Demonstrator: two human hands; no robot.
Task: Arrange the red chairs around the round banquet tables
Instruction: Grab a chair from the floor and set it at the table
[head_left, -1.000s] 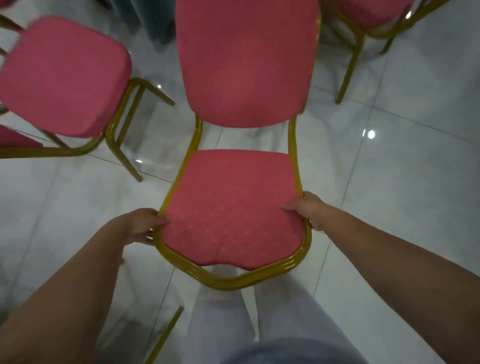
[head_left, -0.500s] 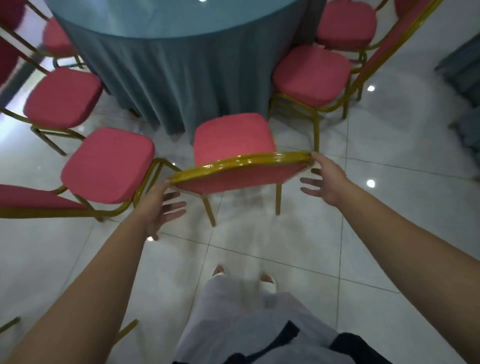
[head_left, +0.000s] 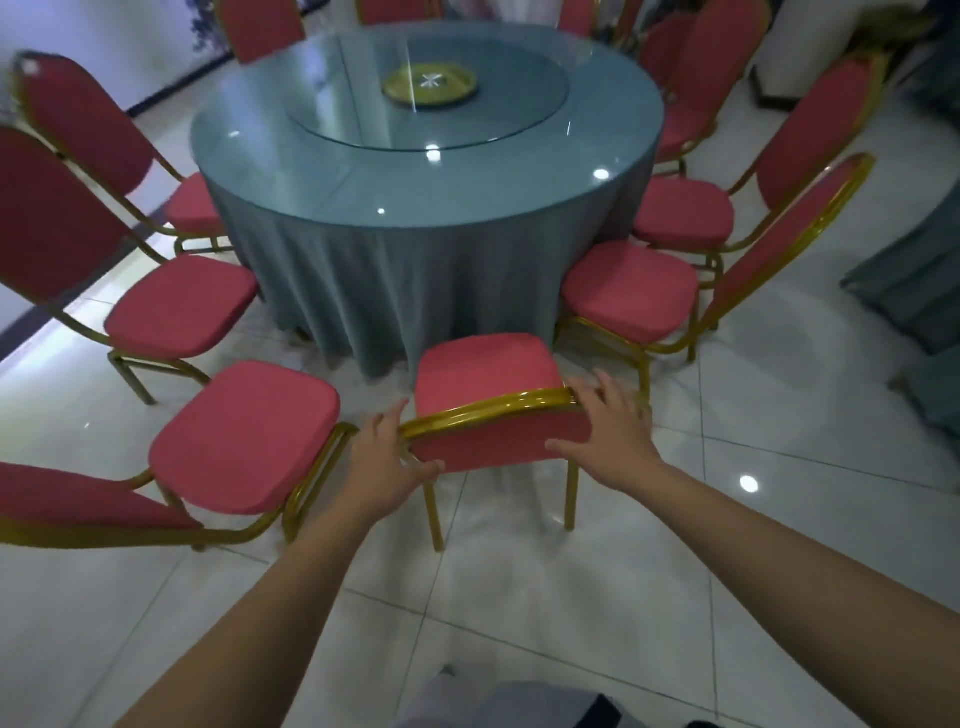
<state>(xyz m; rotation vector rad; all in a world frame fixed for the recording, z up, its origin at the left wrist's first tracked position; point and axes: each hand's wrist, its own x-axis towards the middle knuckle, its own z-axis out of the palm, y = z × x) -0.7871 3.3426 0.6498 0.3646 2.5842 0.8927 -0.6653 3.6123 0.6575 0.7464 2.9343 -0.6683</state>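
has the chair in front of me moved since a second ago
Yes. The chair was held up, seat toward the person; now it stands on the floor, seat toward the table.

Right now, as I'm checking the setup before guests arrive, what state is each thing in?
Round table: clothed, glass turntable on top.
Near chair: upright, seat toward the table.
Left hand: fingers spread, touching the backrest's left end.
Right hand: fingers spread over the backrest's right end.
Left neighbour chair: upright.
Right neighbour chair: upright.

Neighbour chairs (head_left: 244, 436) hem sides (floor (head_left: 519, 597) behind free).
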